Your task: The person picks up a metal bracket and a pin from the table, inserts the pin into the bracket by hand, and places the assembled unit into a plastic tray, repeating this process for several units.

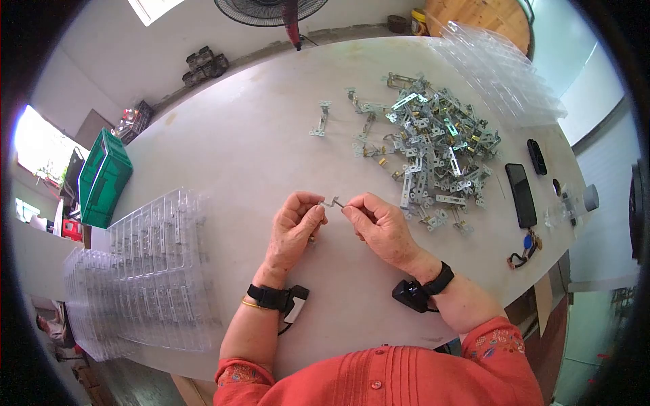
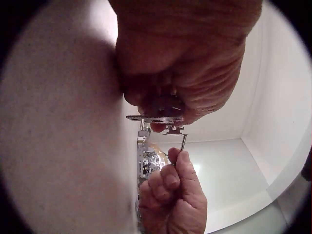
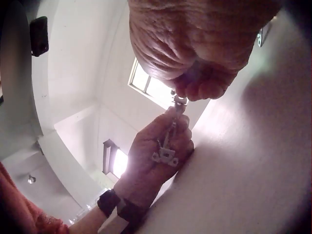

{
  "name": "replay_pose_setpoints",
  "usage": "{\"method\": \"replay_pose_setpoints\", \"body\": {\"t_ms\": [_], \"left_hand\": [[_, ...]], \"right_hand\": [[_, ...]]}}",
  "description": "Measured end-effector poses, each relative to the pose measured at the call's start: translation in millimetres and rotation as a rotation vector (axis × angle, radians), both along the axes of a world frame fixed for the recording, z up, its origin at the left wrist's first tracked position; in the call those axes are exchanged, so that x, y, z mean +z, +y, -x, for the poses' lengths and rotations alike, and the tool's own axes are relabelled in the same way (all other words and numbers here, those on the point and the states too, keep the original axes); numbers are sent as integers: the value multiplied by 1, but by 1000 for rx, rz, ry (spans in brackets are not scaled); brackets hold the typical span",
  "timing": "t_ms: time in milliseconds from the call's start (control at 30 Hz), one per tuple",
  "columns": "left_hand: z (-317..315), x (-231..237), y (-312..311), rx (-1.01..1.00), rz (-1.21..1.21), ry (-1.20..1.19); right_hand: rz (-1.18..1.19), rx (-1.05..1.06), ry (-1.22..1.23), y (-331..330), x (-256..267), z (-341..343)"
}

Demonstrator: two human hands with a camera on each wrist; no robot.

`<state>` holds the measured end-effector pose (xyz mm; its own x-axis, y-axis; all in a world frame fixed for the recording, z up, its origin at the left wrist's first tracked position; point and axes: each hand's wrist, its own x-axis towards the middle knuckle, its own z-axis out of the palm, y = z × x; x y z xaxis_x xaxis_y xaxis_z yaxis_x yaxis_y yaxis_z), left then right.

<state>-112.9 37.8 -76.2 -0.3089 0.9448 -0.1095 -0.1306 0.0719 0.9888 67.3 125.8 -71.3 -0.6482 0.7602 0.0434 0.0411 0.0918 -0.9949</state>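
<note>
Over the middle of the table, my left hand (image 1: 292, 233) grips a small metal bracket (image 3: 166, 155) with holed, flared ends. One end of it sticks out past the fingertips toward the other hand. My right hand (image 1: 386, 229) pinches a thin metal pin (image 2: 183, 143) between thumb and forefinger. In the left wrist view the pin's tip points up close to the bracket's end. Part of the bracket is hidden inside the left hand. A big pile of similar metal brackets (image 1: 433, 145) lies beyond the right hand, with a single bracket (image 1: 321, 119) apart from it.
Clear plastic trays (image 1: 159, 243) filled with brackets are stacked at the left. More clear trays (image 1: 504, 74) lie at the far right. A phone (image 1: 521, 196), a dark small case (image 1: 536, 157) and keys (image 1: 525, 252) lie near the right edge. A green crate (image 1: 107, 177) stands at the left edge.
</note>
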Motion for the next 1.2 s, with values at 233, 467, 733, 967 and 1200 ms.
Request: {"method": "replay_pose_setpoints", "body": {"t_ms": [233, 467, 733, 967, 1200], "left_hand": [[1, -8, 0, 16, -86, 115], [-5, 3, -2, -47, -14, 208], [-6, 2, -3, -69, 23, 186], [-4, -7, -2, -174, -34, 179], [-3, -4, -1, -235, 7, 239]], "right_hand": [[-88, -45, -8, 0, -3, 1], [134, 92, 4, 2, 7, -2], [192, 76, -16, 0, 3, 1], [-293, -49, -8, 3, -11, 3], [-244, -63, 69, -2, -8, 3]]}}
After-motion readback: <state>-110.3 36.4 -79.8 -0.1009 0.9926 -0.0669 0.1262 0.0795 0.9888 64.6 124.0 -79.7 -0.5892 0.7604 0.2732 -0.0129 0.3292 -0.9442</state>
